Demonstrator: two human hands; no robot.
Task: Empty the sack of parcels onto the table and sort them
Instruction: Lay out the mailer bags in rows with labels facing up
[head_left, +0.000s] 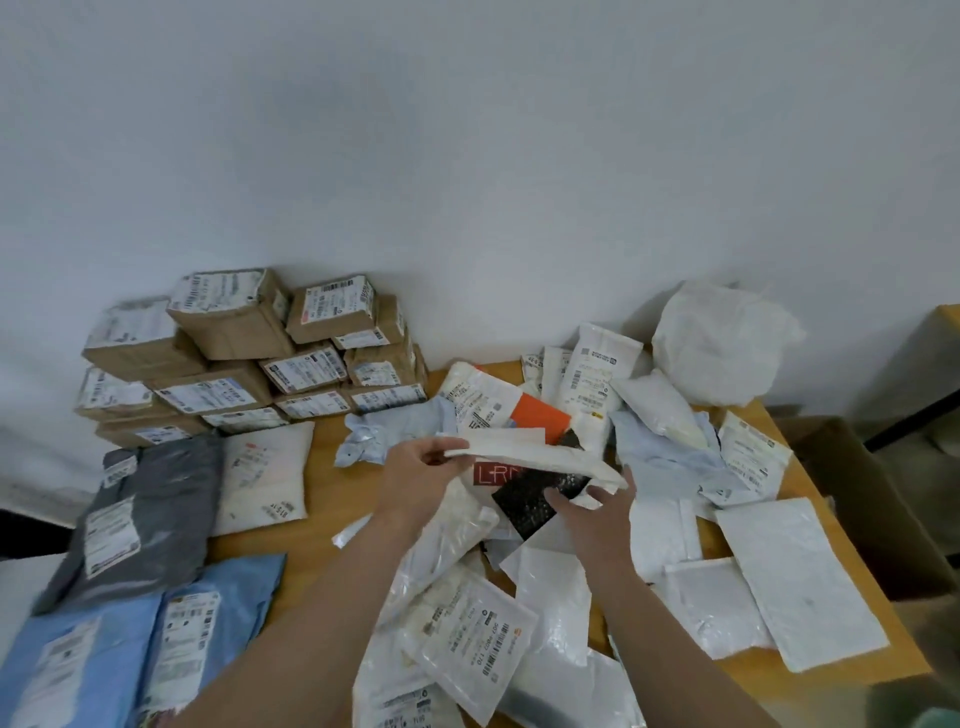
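Left grip (421, 467) pinches the left end of a flat white parcel (524, 457), which is lifted just above the loose pile of white mailers (467, 639) on the surface (324, 488). Right grip (592, 514) is spread open, fingers touching the parcel's right end, thumb over a black bubble mailer (530, 501). The parcel spans both grips, tilted down to the right. Brown boxes (249, 353) are stacked far left, with a grey bag (140, 514) and blue bags (104, 649) near left. A crumpled white sack (717, 343) lies far right.

White letters "L-R" are read on a red patch (496, 474) at the frame's centre, partly covered. Labels on the cardboard boxes (228, 332) and white pouches (467, 644) are printed too small to be read.
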